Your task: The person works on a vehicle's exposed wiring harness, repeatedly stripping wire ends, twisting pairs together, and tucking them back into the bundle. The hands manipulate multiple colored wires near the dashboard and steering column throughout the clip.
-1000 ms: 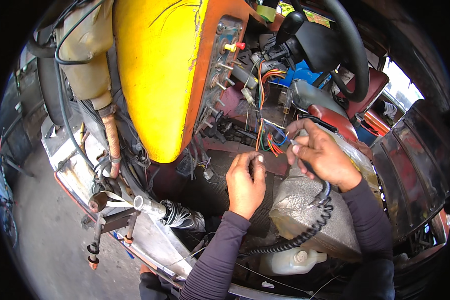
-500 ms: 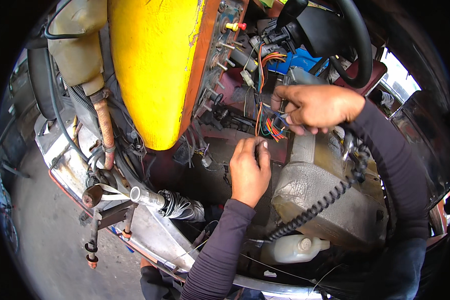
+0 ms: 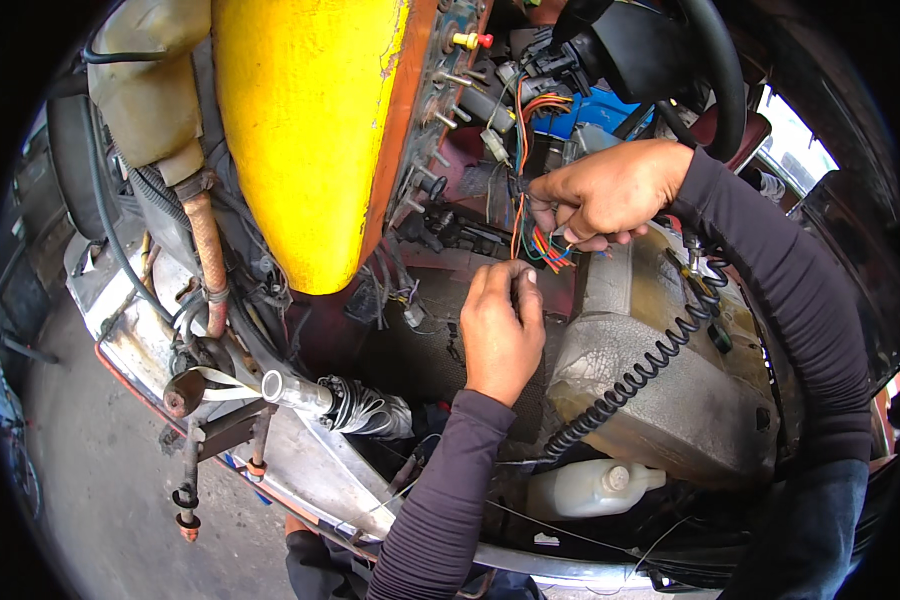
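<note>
My left hand (image 3: 500,330) has thumb and forefinger closed on the lower end of a thin orange wire (image 3: 517,232), below the hanging harness. My right hand (image 3: 610,200) reaches over from the right, fingers curled and pinching among coloured wires (image 3: 550,253) of red, green, blue and orange; which wire is gripped is partly hidden. Above, a white connector (image 3: 495,145) and more orange wires hang beside the steering column. A dashboard edge with toggle switches (image 3: 440,110) stands left of the harness.
Yellow housing (image 3: 300,140) at upper left; steering wheel (image 3: 725,90) at upper right; grey padded cover (image 3: 620,400) with black coiled cable (image 3: 650,370) below my right arm; white jug (image 3: 580,495) low; translucent reservoir (image 3: 145,90), pipes and clear tube (image 3: 295,393) on the left.
My right hand has moved up and left into the wire bunch, its forearm swinging rightward. My left hand has risen slightly, staying at the orange wire's lower end.
</note>
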A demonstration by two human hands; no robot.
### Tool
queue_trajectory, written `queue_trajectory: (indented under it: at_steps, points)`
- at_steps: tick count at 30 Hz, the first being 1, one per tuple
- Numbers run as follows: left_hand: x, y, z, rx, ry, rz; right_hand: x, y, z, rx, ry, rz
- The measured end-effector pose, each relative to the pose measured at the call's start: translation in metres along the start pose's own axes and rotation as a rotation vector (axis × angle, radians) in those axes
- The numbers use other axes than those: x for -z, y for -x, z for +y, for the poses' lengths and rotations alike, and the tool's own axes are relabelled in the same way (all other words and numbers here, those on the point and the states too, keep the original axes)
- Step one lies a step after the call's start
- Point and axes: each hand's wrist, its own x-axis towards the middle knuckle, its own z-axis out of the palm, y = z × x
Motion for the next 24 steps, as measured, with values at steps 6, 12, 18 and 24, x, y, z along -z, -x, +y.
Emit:
queue_trajectory:
  at_steps: [6,12,18,24]
  points:
    - [0.0,0.0,-0.005,-0.015,-0.017,0.006,-0.004,-0.003,0.001,-0.004,-0.015,0.049]
    - [-0.002,0.001,-0.003,0.064,0.054,-0.036,-0.01,-0.007,0.016,0.015,-0.048,0.13]
    - [-0.001,0.0,-0.003,-0.003,-0.001,0.007,-0.014,0.005,0.013,0.069,-0.042,0.309]
    - [0.001,0.004,-0.013,0.031,0.037,0.02,-0.014,0.056,-0.015,0.058,0.036,1.337]
